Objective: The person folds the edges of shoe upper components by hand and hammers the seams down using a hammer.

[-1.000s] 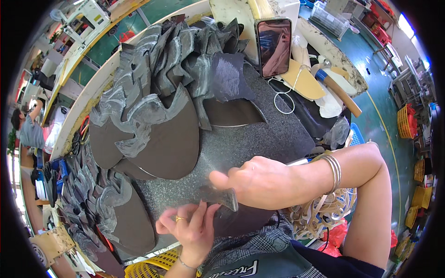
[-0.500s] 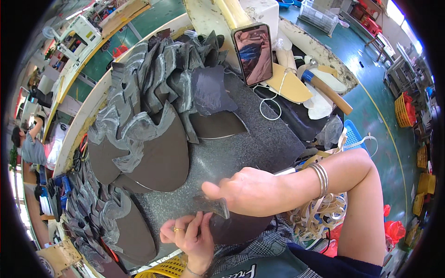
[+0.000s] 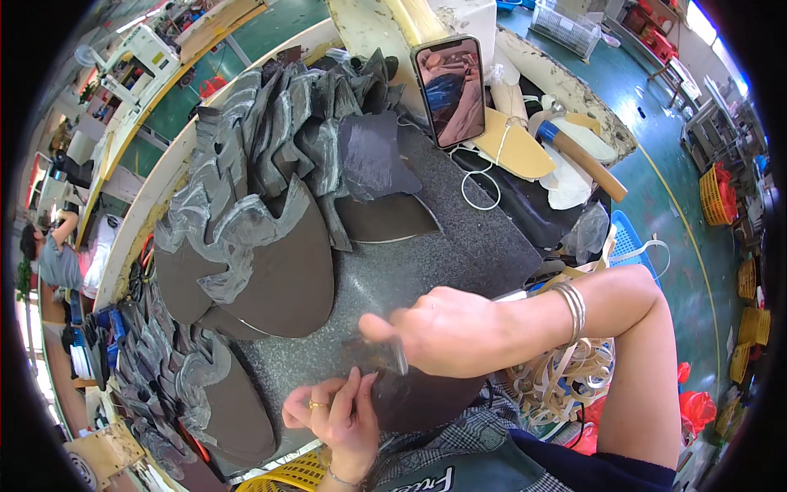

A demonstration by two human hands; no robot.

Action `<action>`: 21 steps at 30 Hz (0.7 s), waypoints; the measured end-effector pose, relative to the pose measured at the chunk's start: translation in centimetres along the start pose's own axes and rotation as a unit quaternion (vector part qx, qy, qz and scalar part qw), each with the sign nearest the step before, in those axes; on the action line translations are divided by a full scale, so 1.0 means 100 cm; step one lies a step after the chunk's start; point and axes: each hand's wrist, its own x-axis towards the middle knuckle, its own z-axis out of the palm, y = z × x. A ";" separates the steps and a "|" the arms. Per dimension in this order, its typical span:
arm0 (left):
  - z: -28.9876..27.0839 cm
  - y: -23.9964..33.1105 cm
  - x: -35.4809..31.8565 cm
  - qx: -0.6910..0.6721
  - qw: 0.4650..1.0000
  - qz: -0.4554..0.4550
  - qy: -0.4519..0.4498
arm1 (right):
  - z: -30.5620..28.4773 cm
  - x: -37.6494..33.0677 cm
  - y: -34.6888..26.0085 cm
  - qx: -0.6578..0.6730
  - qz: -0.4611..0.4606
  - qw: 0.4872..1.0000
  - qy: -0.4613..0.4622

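Green floor (image 3: pixel 652 197) lies right of the grip (image 3: pixel 447 332), bright light (image 3: pixel 710 39) far beyond. A table (image 3: pixel 216 38) stands beyond it, leftward.

There is one left hand (image 3: pixel 340 414), one right hand (image 3: pixel 447 332) and one gold ring (image 3: pixel 316 404). Two piles of dark pieces (image 3: pixel 287 279) sit at the left. One phone (image 3: pixel 451 94) is far, and one other person (image 3: pixel 59 261) is far left.

Pretty bright shot, though the long bluish-white strip of light (image 3: pixel 716 41) upper right is blown out. Speckled dark-grey flat worktop (image 3: pixel 393 275) catches hazy glare, small dark flat piece (image 3: pixel 371 354) looks smeary, fisheye bends the edges.
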 end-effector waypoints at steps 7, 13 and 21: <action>0.001 -0.001 0.010 -0.013 1.000 0.019 -0.011 | -0.020 0.003 -0.005 -0.097 -0.008 0.995 -0.022; 0.003 -0.002 0.016 0.023 0.999 0.027 -0.023 | -0.024 -0.001 -0.005 -0.128 0.011 0.992 -0.021; 0.002 -0.006 0.016 0.012 0.998 0.053 -0.022 | -0.034 0.023 -0.005 0.018 0.128 0.981 -0.143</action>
